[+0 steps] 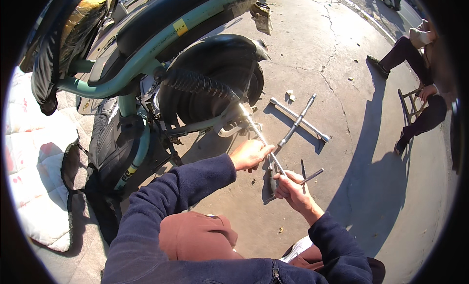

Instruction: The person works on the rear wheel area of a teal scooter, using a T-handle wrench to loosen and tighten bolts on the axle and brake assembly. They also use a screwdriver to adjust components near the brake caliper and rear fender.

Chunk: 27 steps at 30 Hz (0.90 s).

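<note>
From my remote view, both hands are on one T-handled wrench (pixel 255 126). The left hand (pixel 250 155) has its grip closed about the middle of the shaft; the right hand (pixel 291 187) has its grip wrapped around the near end, where the crossbar sticks out. The wrench slants far and left to the bright metal at the foot of the coil spring (pixel 198 84), beside the wheel (pixel 210 62) of the green scooter (pixel 110 91). Glare there keeps me from telling whether the tip is seated.

I'd judge the work to be partway: the wrench is brought up to the hub area, while wheel and spring are in place on the scooter. I can't tell whether any fastener is loose. To the right, a cross-shaped wrench (pixel 296 120) lies on the ground (pixel 361 103), untouched by either hand.
</note>
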Each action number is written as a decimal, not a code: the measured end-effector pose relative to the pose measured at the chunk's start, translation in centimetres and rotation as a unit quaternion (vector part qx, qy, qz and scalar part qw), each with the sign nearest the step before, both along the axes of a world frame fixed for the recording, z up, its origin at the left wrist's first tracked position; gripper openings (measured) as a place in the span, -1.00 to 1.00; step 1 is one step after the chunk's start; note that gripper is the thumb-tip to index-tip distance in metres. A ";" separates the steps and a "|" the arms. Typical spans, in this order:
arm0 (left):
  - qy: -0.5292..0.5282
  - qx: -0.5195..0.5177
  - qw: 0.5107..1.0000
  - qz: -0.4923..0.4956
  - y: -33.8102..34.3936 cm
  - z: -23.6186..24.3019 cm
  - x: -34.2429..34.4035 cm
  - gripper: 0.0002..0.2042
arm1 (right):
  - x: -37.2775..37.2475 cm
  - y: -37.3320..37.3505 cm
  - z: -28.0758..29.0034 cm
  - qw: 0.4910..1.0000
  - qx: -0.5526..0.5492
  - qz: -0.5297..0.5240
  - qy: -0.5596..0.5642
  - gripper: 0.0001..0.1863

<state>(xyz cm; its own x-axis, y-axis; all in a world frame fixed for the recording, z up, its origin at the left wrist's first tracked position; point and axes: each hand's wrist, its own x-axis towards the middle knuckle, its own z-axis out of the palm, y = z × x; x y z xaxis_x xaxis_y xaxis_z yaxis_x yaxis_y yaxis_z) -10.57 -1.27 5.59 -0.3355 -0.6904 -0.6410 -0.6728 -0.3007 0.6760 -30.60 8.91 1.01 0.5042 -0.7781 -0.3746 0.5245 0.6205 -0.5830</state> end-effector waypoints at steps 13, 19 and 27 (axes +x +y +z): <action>0.372 -0.024 0.909 -0.188 5.3 2.9 -8.9 -0.25 | -1.1 -0.7 -1.0 0.756 -0.452 0.090 0.466 -0.77; 0.220 0.224 0.911 0.267 5.0 0.6 -1.4 -0.49 | -1.0 -1.0 2.8 0.168 -0.622 0.215 0.734 -0.73; 0.316 0.319 0.846 0.287 5.5 -3.9 -5.5 -0.64 | -3.4 -1.4 1.7 0.270 -0.540 -0.019 0.797 -0.46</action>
<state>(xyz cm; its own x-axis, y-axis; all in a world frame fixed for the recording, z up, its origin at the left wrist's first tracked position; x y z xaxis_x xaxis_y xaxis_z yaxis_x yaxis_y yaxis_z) -16.06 4.23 1.70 -0.4776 -0.4365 -0.7625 0.1432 -0.8949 0.4226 -33.97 7.47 2.67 0.3563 -0.8606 0.3640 -0.9327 -0.3511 0.0827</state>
